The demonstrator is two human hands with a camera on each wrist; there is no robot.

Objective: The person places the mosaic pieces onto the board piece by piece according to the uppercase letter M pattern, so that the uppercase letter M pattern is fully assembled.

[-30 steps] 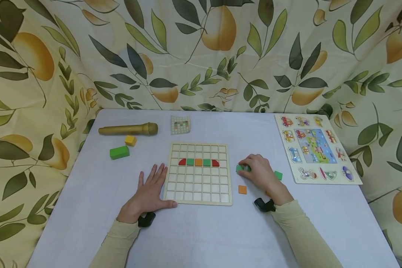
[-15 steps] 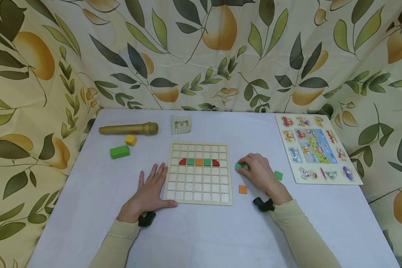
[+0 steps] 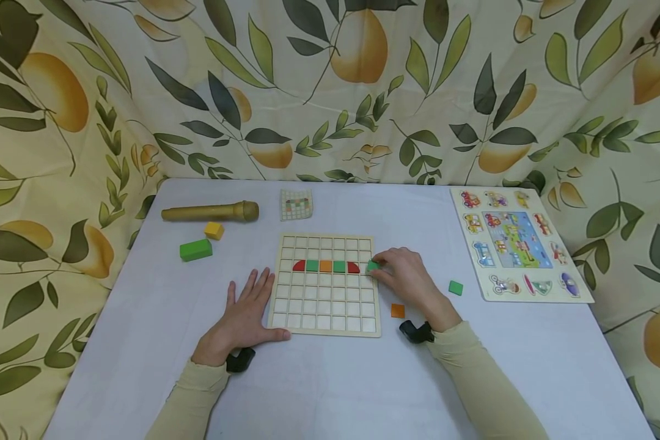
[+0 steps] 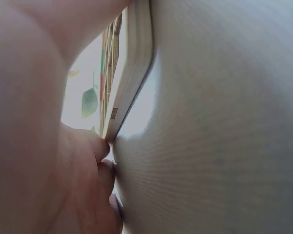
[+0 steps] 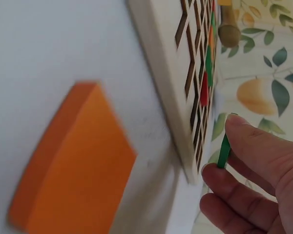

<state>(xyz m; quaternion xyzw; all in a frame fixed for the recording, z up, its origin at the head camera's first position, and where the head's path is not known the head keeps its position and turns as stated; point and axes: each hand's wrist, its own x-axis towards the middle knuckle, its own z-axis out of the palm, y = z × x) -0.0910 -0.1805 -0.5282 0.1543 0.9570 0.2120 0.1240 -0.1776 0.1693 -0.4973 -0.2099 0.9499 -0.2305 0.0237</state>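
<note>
A wooden grid board (image 3: pixel 324 305) lies mid-table, with a row of red, green and orange tiles (image 3: pixel 326 266) set across it. My left hand (image 3: pixel 244 315) is spread flat at the board's left side, fingertips and thumb right at its edge. Between thumb and fingers, my right hand (image 3: pixel 409 281) pinches a green square tile (image 3: pixel 372 266) over the board's right edge; the right wrist view shows this green tile (image 5: pixel 224 152) edge-on. An orange square tile (image 3: pixel 398 311) lies on the table below the right hand, large and near in the right wrist view. Another green tile (image 3: pixel 456 288) lies farther right.
A picture puzzle board (image 3: pixel 528 293) lies at the right. Toward the back left are a wooden microphone-shaped stick (image 3: pixel 209 212), a yellow cube (image 3: pixel 214 230) and a green block (image 3: pixel 195 250). A small pattern card (image 3: pixel 296 205) lies behind the grid board. A patterned curtain surrounds the table.
My right hand has moved left from the table to the grid board's right edge, carrying the green tile. The left hand has stayed in place.
</note>
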